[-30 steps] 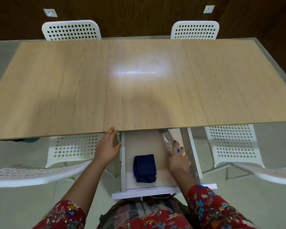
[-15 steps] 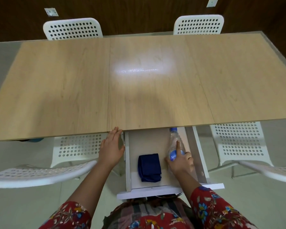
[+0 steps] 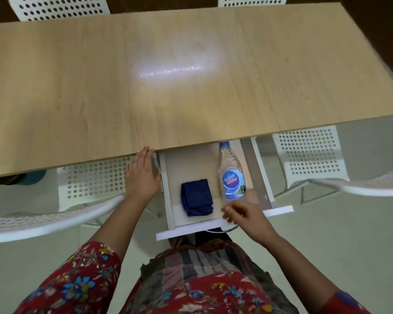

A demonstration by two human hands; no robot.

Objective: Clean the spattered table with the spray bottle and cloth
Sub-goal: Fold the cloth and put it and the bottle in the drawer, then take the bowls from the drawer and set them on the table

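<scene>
Light wood surface [image 3: 191, 87] is filling the upper half of the view, with white chairs [image 3: 309, 155] standing around it and lamp glare lying on its middle; I am not seeing any spatter clearly. Under its near edge a white drawer [image 3: 168, 196] is standing pulled out. It is holding two things: the folded blue cloth [image 3: 196, 197] on the left, and the bottle [image 3: 233, 177] lying on its side on the right, its blue cap pointing under the surface. They are lying near each other, not touching.

Half a second ago the right hand [image 3: 247, 217] was gripping the bottle. Now it is drawn back to the drawer's front, just beside the bottle's base, with fingers loosely bent and holding nothing, though it is blurred. The left hand [image 3: 142, 175] is resting flat, fingers straight, against the surface's edge beside the drawer, as before. I am judging that both tools are still waiting to be taken out.
</scene>
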